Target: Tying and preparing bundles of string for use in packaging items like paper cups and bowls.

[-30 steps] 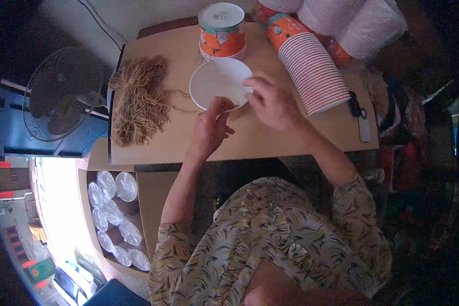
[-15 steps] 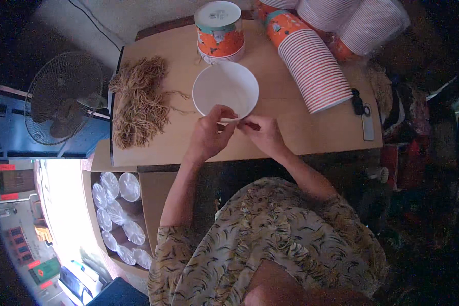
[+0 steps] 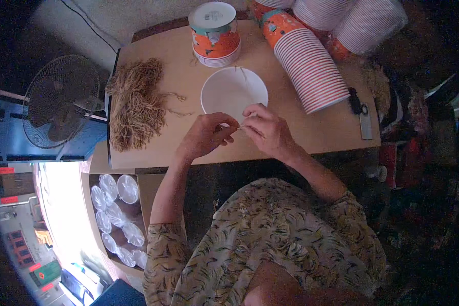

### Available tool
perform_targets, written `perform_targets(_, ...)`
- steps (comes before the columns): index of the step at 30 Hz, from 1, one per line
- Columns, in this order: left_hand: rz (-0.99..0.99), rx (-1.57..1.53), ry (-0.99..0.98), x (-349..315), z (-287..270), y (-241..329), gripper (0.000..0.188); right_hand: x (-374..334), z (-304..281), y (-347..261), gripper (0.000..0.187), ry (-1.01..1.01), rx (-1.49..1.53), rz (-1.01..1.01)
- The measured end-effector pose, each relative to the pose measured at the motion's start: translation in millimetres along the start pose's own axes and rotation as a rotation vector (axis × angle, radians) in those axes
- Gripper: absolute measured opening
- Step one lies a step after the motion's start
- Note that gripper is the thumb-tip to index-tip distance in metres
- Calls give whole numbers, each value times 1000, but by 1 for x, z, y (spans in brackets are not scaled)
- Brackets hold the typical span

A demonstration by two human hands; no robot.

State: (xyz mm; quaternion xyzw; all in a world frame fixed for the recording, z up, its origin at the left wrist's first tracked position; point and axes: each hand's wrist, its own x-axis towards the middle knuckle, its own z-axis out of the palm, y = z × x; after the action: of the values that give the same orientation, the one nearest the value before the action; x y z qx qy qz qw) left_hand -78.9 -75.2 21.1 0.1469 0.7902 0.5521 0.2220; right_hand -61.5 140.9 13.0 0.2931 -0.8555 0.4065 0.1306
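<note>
Head view, white tub (image 3: 232, 93) beyond right grip (image 3: 268, 133)

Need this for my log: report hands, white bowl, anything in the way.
Left hand, right hand: fingertips nearly meeting by white bowl, grip unclear. Bowl open side up on table. Stringy brown bundle left, cup stack right, both clear of bowl.

On the table (image 3: 188, 143), bowl (image 3: 233, 92) sits before inverted tub (image 3: 215, 43), strand bundle (image 3: 137, 104) to their left, nested tubs (image 3: 313, 71) lying to their right; fan (image 3: 61, 102) beyond left edge.
</note>
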Motion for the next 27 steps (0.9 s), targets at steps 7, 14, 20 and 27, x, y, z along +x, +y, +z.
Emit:
perform_targets(7,-129,-155,-7,-3,4,9,10,4,-7,5,9,-150,256,136)
perform_targets(14,-131,-355,9,-2,2,2,18,10,-19,3,8,-358,245,34)
perform_targets(20,-64,-447,31,-3,1,5,21,22,-33,-15,9,-368,243,-109)
perform_targets(27,-8,-410,88,-13,14,14,27,42,-32,-43,10,-327,159,-221)
